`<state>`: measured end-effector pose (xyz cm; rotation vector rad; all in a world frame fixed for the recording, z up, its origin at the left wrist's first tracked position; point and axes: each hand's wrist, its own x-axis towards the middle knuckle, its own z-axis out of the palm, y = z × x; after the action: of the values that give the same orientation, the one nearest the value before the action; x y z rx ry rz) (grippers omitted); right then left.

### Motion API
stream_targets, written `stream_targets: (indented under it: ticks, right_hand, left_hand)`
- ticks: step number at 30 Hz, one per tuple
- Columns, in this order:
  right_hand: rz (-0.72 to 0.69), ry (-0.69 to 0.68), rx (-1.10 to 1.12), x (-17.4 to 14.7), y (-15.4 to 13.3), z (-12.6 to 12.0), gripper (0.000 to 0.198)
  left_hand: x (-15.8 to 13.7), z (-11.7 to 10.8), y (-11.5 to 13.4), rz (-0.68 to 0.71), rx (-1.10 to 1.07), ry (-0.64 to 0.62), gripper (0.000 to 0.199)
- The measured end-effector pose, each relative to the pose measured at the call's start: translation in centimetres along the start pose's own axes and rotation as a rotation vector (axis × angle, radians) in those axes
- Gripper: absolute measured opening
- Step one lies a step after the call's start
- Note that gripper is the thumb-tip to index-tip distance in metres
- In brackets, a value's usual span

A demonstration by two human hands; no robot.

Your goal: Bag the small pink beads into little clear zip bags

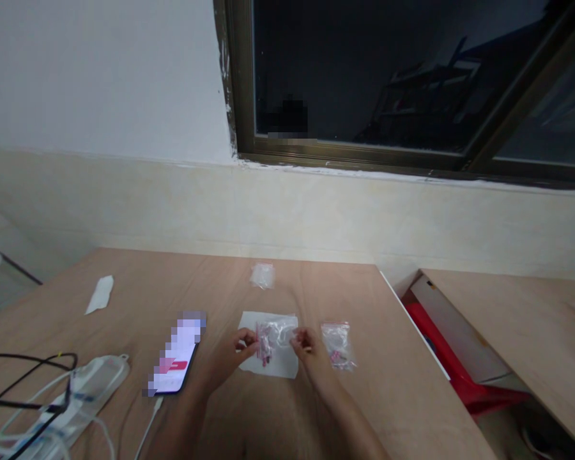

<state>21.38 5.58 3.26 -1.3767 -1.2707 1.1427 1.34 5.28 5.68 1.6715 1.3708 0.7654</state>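
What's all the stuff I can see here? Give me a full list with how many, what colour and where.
Worked bag: one, clear with pink-red, between the hands
Paper sheet: one, white, beneath that bag
Right-hand bag: one, clear with pink contents, right of the sheet
Far bag: one, clear, near the wall
Phone: one, screen lit, left of the sheet
Paper scrap: one, white, far left
Power strip: one, whitish, near left
Cables: several, black and white, near left
Tables: two, light brown, centre and right
Red object: one, between the tables
Wall: one, white above cream, behind
Window: one, dark, upper right
Hands: two, bare, centre
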Motion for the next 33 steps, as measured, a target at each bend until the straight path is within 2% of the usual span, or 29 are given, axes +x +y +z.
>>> stream_targets:
  ticks: [2,3,5,8,10,17,23,27,30,33]
  right_hand:
    - [-0.095,0.210,-0.142,-0.5,-0.6,0.3,0.023]
    - [-0.136,0.254,-0.191,-0.8,-1.0,0.6,0.022]
    - [-0.191,0.162,-0.226,-1.6,-2.2,1.2,0.017]
    - [-0.207,-0.119,-0.195,-2.4,-3.6,2.2,0.013]
    - [-0.197,-0.197,-0.206,-2.7,-4.0,2.7,0.014]
    - [-0.201,-0.178,-0.310,-2.6,-3.5,3.0,0.011]
    - [-0.147,-0.049,-0.324,-1.9,-3.5,2.9,0.011]
    - [-0.183,-0.133,-0.279,-1.5,-4.2,3.3,0.011]
    - [-0.199,-0.213,-0.240,-1.0,-4.7,3.6,0.011]
    - [-0.146,-0.181,-0.236,-0.2,-4.7,3.4,0.012]
  left_hand:
    - [0.1,0.0,0.4,0.009,0.000,0.003,0.014]
    - [0.1,0.1,0.7,0.018,-0.003,0.004,0.014]
    - [0.0,0.4,1.2,0.041,-0.004,-0.008,0.015]
    - [-0.4,1.0,1.6,0.066,0.008,-0.035,0.017]
    - [-0.7,1.3,1.5,0.064,0.033,-0.048,0.016]
    - [-1.5,1.3,1.4,0.058,0.083,-0.023,0.016]
    - [-0.8,0.3,1.5,0.034,0.246,0.224,0.014]
    - [0.0,0.6,1.4,0.128,0.295,0.205,0.003]
    - [0.7,0.7,1.3,0.198,0.276,0.184,0.019]
    - [1.2,0.2,1.2,0.231,0.259,0.161,0.037]
